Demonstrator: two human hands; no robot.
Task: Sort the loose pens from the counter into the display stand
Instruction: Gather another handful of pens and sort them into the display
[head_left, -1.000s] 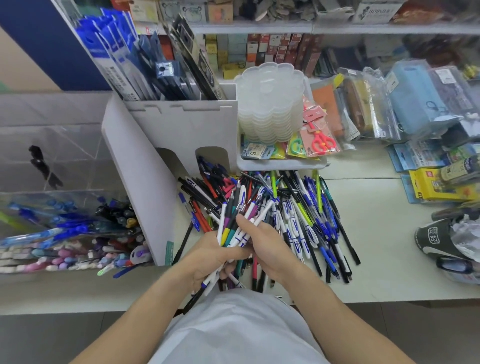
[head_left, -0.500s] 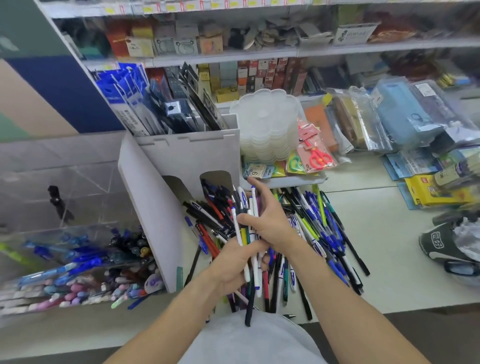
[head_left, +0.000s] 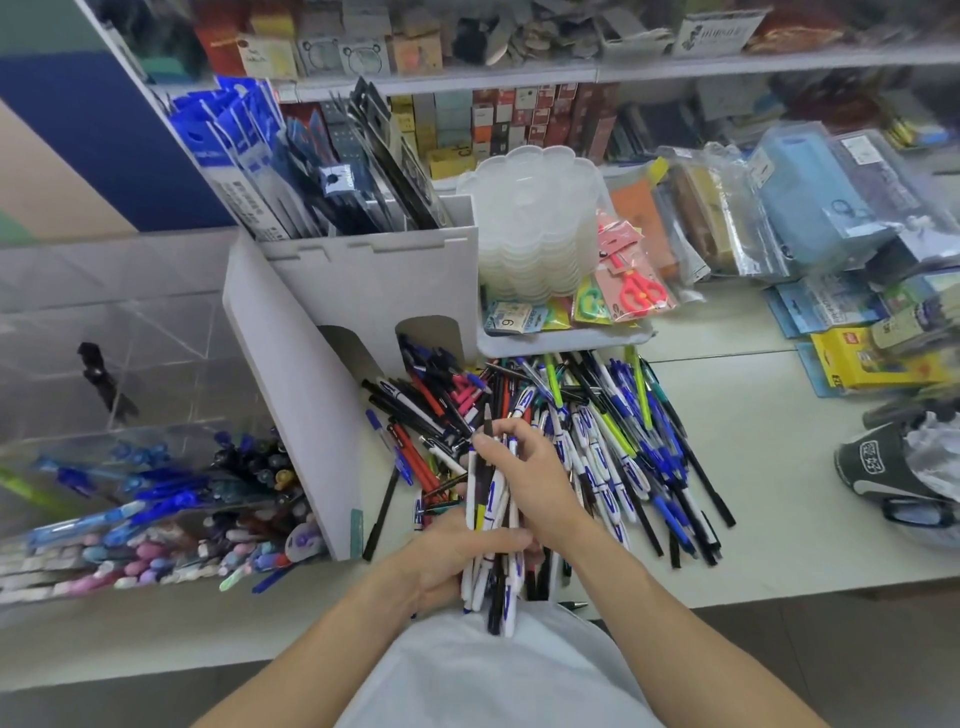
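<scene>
We note the left hand (head_left: 457, 551) gripping a bundle of pens (head_left: 493, 525), fingers curled round its lower half. The bundle stands roughly upright, long axis running away from the body, tips toward the shelves. The right hand (head_left: 524, 478) pinches a dark pen (head_left: 487, 441) at the top of that bundle between thumb and forefinger; its remaining fingers curl loosely over the white barrels. The loose pile (head_left: 597, 447) lies on the counter (head_left: 779, 493) directly beyond and right of both hands, most pens fanned lengthwise toward us. The display stand (head_left: 363, 291) sits ahead and to the left, its arched slots just beyond the pile. We judge the left hand nearer the stand, so the bundle should travel forward-left, tips leading.
</scene>
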